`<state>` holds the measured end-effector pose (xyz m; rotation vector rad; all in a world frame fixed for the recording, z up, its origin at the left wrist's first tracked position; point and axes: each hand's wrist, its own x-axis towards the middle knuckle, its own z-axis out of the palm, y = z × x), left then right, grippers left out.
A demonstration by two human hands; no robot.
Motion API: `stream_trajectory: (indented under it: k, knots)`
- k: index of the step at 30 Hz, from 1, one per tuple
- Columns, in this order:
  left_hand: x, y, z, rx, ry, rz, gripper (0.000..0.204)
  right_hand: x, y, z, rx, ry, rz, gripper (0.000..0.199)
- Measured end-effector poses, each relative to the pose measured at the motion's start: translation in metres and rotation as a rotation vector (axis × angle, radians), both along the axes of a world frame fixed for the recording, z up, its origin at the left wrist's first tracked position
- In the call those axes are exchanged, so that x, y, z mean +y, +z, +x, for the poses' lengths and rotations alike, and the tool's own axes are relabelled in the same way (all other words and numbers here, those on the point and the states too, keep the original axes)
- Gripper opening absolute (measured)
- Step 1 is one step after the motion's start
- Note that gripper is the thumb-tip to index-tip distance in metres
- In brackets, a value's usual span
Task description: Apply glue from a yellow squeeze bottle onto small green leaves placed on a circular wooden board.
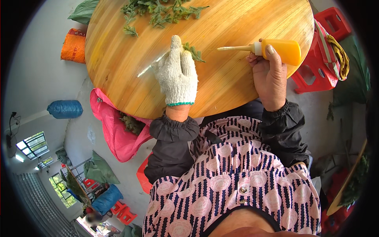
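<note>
My left hand wears a white knitted glove with a green cuff and is over the wooden table. Its fingers are closed on a small green artificial sprig, whose leafy end sticks out to the right; the stem is hidden by the glove. A shiny, clear streak shows on the wood just left of the glove. My bare right hand grips a yellow squeeze bottle, thumb on its side. The bottle lies sideways in the air, its long pale nozzle pointing left toward the sprig, with a gap between them.
A heap of green sprigs lies at the far side of the round wooden table. Red plastic stools with a bag stand at the right. A pink sack leans by the table's near left edge. Orange and blue sacks are farther left.
</note>
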<state>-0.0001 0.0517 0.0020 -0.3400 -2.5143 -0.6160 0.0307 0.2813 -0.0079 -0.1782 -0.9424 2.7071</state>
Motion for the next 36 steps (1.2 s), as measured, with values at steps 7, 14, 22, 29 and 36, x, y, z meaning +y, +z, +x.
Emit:
stream_trajectory:
  k: [7,14,22,29,36]
  knots:
    - [0.007,0.009,0.003,-0.007,-0.002,-0.066,0.054,0.000,0.000,0.000,-0.006,0.003,0.002,0.023]
    - [0.003,0.004,0.001,0.000,-0.010,-0.133,0.050,-0.001,0.003,0.000,-0.005,0.003,0.022,0.024]
    - [0.006,0.004,0.006,0.018,0.053,-0.167,0.058,-0.001,0.002,-0.001,0.007,0.020,0.045,0.022]
    - [0.009,0.006,0.003,-0.067,0.039,-0.292,0.067,-0.002,0.003,0.000,0.007,0.019,0.035,0.022]
    - [0.003,0.005,0.000,0.012,-0.050,-0.230,0.070,-0.003,0.004,-0.001,0.016,0.029,0.010,0.020]
